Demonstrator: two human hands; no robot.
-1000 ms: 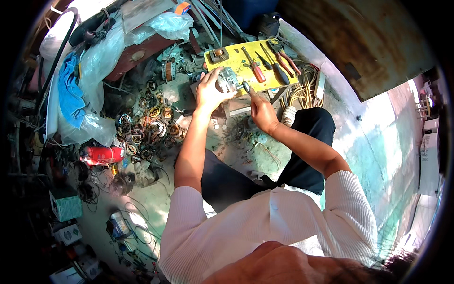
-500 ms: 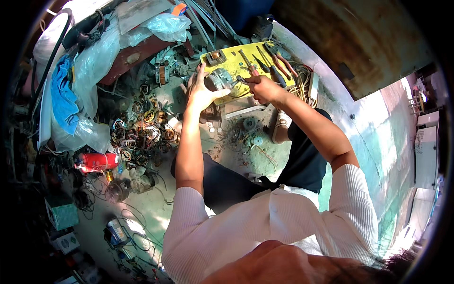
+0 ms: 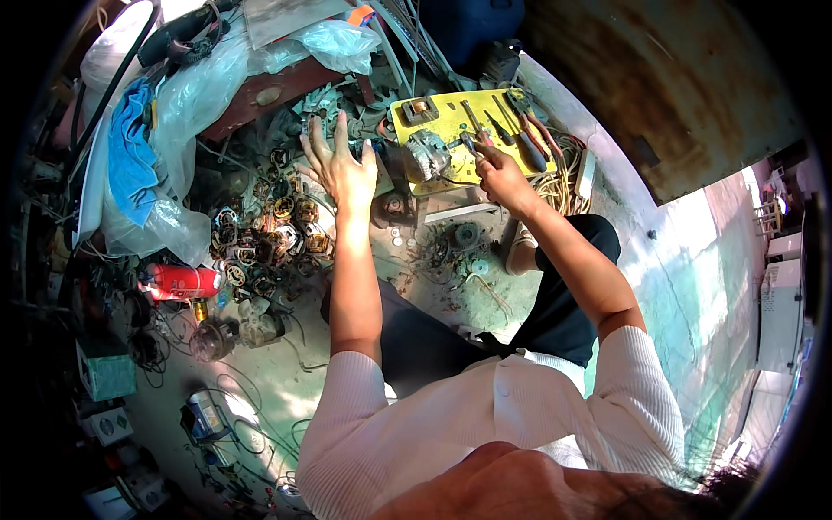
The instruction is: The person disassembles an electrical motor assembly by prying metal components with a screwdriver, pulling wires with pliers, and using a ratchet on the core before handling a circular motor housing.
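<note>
A grey metal motor-like part (image 3: 426, 156) lies at the left side of a yellow board (image 3: 446, 117). My left hand (image 3: 345, 176) is left of that part and apart from it, fingers spread, holding nothing. My right hand (image 3: 503, 179) is closed around a small hand tool with a metal head (image 3: 468, 142) close to the part's right side; its exact kind is hidden by my fingers. Beyond my right hand, screwdrivers (image 3: 498, 130) and red-handled pliers (image 3: 536, 120) lie on the board. A copper-wound core (image 3: 420, 110) sits at its far left corner.
Copper coils and scrap parts (image 3: 276, 217) are heaped on the floor to the left. A red canister (image 3: 179, 282), plastic sheeting (image 3: 195, 113) and a blue cloth (image 3: 130, 156) are farther left. Coiled cable (image 3: 555, 186) lies right of the board; a rusty panel (image 3: 659, 78) stands beyond.
My left hand has let go of the motor-like part and moved left, its fingers spreading. My right hand stays closed on the tool beside the part. The whole view has shifted slightly.
</note>
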